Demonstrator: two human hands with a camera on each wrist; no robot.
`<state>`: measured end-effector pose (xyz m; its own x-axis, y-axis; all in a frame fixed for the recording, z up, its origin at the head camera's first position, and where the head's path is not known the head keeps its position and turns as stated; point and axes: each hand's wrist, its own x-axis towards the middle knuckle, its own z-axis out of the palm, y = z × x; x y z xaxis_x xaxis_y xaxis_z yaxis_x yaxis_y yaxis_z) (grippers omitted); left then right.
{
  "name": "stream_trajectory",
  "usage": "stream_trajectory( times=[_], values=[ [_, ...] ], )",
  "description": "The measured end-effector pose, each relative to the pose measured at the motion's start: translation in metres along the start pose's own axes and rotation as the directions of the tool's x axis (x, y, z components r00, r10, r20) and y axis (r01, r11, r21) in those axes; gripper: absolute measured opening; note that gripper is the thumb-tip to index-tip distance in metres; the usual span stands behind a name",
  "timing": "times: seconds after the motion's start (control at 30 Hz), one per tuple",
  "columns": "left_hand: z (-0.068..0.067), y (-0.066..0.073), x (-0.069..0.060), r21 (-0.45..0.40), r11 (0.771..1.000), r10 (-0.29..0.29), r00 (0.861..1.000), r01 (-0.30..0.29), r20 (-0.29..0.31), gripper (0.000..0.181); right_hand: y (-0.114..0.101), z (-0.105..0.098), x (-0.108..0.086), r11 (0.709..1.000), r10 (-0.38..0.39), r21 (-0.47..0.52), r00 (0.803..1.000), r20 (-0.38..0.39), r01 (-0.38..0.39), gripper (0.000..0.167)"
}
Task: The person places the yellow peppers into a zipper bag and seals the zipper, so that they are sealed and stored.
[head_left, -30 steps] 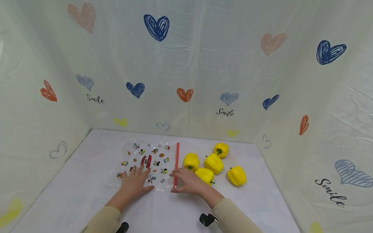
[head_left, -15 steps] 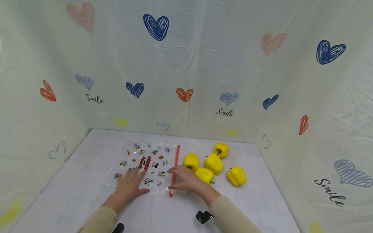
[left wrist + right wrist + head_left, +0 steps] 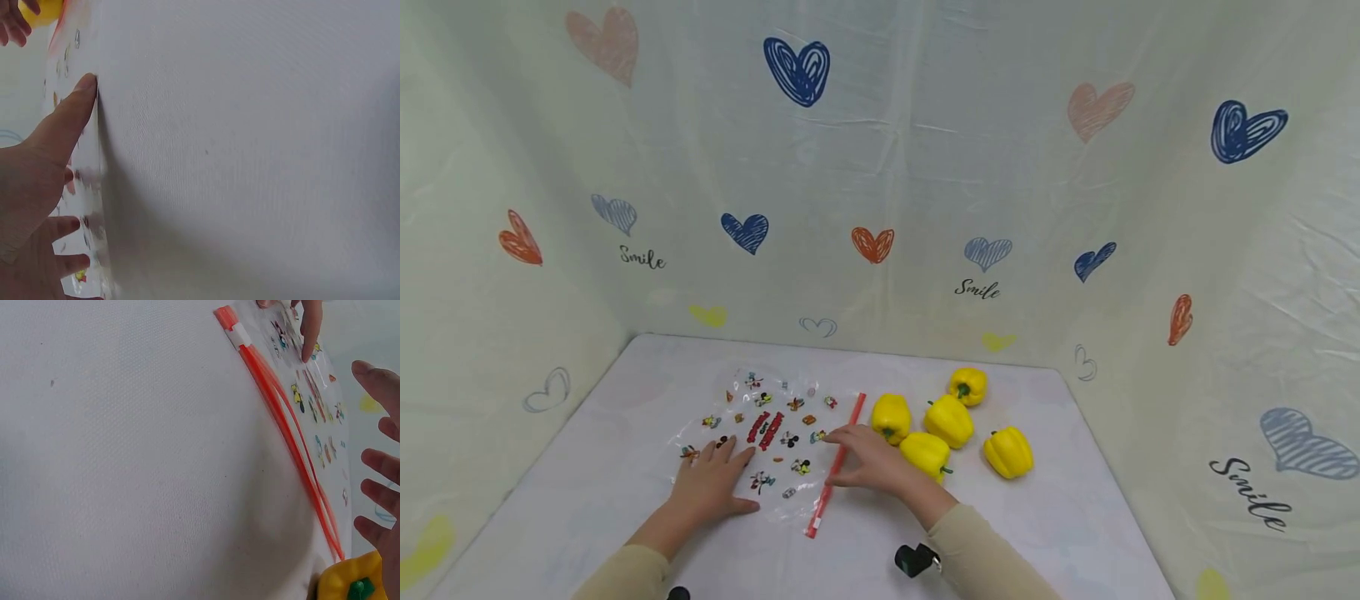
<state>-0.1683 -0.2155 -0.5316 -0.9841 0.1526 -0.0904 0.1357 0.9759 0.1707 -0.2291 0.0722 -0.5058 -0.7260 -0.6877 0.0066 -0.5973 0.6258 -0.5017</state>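
Clear plastic bag (image 3: 778, 447) with cartoon prints is lying flat on the table (image 3: 587, 467), just left of middle, with its red strip (image 3: 826, 494) slanting along the right edge. Left hand (image 3: 710, 482) is spread out on it, fingers apart, thumb stretched near the close edge. Right hand (image 3: 872, 458) is over the strip with thumb and fingertips apart, not clamped on anything. In the right wrist view the strip shows as two red lines bowing a bit away from each other.

As for what's in the way: five yellow peppers (image 3: 950, 421) sit right of the bag, one of them just beside the strip's far end, another close behind the right hand. The one furthest right sits on its own. There's a black gadget (image 3: 913, 561) by the right cuff too.

Compared with a second ago, the bag has turned: the strip was nearly straight up and down, and now its near end has swung left and towards the person. Left hand has slid along with it; peppers haven't budged.

Writing-wise, the backdrop (image 3: 917, 183) has hearts and "Smile" in three spots. Red lettering on the bag is too small to read, same with the white label (image 3: 239, 334) on the strip.
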Motion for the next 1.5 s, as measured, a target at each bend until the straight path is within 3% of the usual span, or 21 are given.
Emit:
stream_trajectory(
  times=[0.3,0.67,1.13,1.5],
  values=[
    [-0.007,-0.017,-0.005,0.012,1.000,0.013,0.998,-0.013,0.060,0.096,0.001,0.009,0.008,1.000,-0.009,-0.011,1.000,-0.017,0.009,0.061],
    [-0.014,-0.038,-0.005,-0.015,0.991,0.132,0.989,-0.131,0.072,0.093,0.001,0.020,0.015,0.999,0.014,-0.049,1.000,-0.009,-0.014,0.065],
    [-0.019,-0.052,0.003,-0.065,0.985,0.166,0.976,-0.158,0.143,0.092,0.005,0.034,0.019,0.998,-0.020,-0.057,0.998,0.053,0.023,0.067],
    [-0.025,-0.060,0.009,-0.037,0.988,0.150,0.980,-0.147,0.127,0.086,0.010,0.042,0.023,0.997,-0.013,-0.077,0.997,0.077,0.019,0.064]
  ],
)
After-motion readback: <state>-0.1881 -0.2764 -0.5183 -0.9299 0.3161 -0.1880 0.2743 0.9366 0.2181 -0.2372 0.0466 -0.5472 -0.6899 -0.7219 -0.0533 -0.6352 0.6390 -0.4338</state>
